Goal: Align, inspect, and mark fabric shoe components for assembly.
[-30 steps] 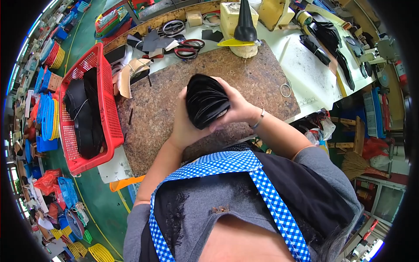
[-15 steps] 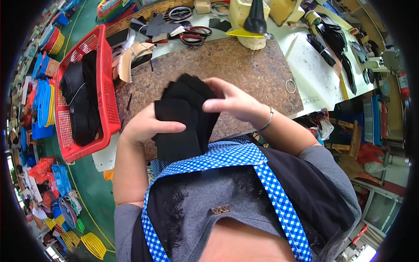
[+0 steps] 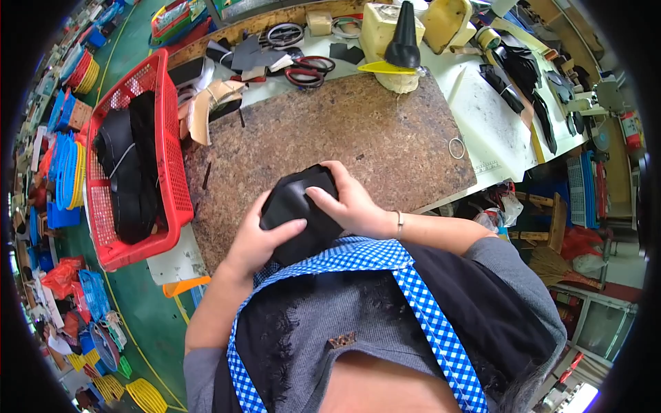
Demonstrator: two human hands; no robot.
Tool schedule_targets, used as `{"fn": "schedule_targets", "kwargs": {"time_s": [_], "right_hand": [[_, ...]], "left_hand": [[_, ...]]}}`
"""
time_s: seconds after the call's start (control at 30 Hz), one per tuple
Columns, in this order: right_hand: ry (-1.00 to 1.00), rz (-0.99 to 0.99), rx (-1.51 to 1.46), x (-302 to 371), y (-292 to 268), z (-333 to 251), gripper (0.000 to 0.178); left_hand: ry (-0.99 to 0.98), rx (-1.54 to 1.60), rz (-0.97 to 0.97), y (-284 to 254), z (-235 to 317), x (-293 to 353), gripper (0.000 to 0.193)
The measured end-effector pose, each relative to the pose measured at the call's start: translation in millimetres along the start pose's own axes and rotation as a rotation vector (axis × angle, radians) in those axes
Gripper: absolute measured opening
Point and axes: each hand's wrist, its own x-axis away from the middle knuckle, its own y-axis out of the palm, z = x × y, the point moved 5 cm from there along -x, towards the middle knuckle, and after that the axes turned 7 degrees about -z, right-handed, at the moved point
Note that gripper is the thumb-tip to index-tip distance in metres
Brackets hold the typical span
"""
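A stack of black sheet pieces [image 3: 297,208], apparently leather or cloth, is held between both hands close to my apron. My left hand [image 3: 260,237] grips its left side, thumb lying across the top. On the right side, my right hand [image 3: 350,205] clasps the stack, its thumb pressed on the smooth upper face and its fingers behind the far edge. The pieces sit squared together, with a shiny patch on top. Beneath and beyond them lies a mottled brown work board [image 3: 323,124]. The fingers under the stack are hidden.
A red plastic basket [image 3: 175,172] of black pieces stands at the left. Red-handled scissors [image 3: 310,71], a black cone-topped pot [image 3: 401,51] and scraps lie along the back. A thin ring [image 3: 456,148] rests on the board's right part. More black strips [image 3: 506,89] lie right.
The fanned black pieces are now gathered into a compact stack, its top face smooth and shiny. Both hands have moved closer together and nearer my body.
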Motion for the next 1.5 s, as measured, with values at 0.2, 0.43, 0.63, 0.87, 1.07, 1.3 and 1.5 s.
{"fn": "schedule_targets", "kwargs": {"time_s": [0.2, 0.43, 0.63, 0.87, 1.07, 1.3, 1.5], "right_hand": [[-0.017, -0.147, 0.384, -68, -32, -30, 0.037], [-0.329, -0.162, 1.199, -206, -12, -50, 0.024], [0.083, -0.230, 1.313, -262, -21, -1, 0.020], [-0.309, -0.002, 0.956, -193, -52, -56, 0.029], [-0.130, -0.045, -0.192, -52, -75, -17, 0.017], [-0.325, -0.089, -0.126, 23, -39, -46, 0.015], [-0.600, -0.063, 0.350, 24, -18, -47, 0.019]], "left_hand": [[-0.061, -0.326, 0.014, -35, 16, -10, 0.075], [0.043, -1.062, 0.353, -28, 36, 14, 0.103], [0.378, -1.138, 0.500, -16, 35, 35, 0.086], [0.907, -1.298, 0.611, 12, 57, 58, 0.032], [0.711, -1.432, 0.248, 32, 32, 29, 0.040], [0.619, -1.273, 0.233, 34, 32, 29, 0.042], [0.598, -1.284, 0.258, 30, 29, 25, 0.041]]}}
